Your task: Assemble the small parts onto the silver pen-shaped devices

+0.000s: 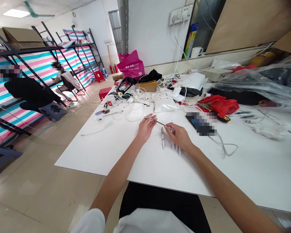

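Observation:
A thin dark rod (160, 123), like a pen refill, spans the gap between my two hands above the white table. My left hand (146, 128) is palm up, its thumb and fingers closed around the far end of the rod. My right hand (180, 136) grips a silvery pen barrel (171, 128), from which the rod sticks out. On the table just left of my right hand lies a silver-and-clear pen (163, 138). Several similar pens (176, 149) lie side by side below that hand, partly covered by it.
A phone (200, 123) with a grey cable lies to the right. Behind my hands are a white plastic packet (164, 102), tangled white cables (171, 81), a screwdriver (102, 111) and a red bag (218, 105). A pink bag (132, 64) stands farther back. Two people sit at the left.

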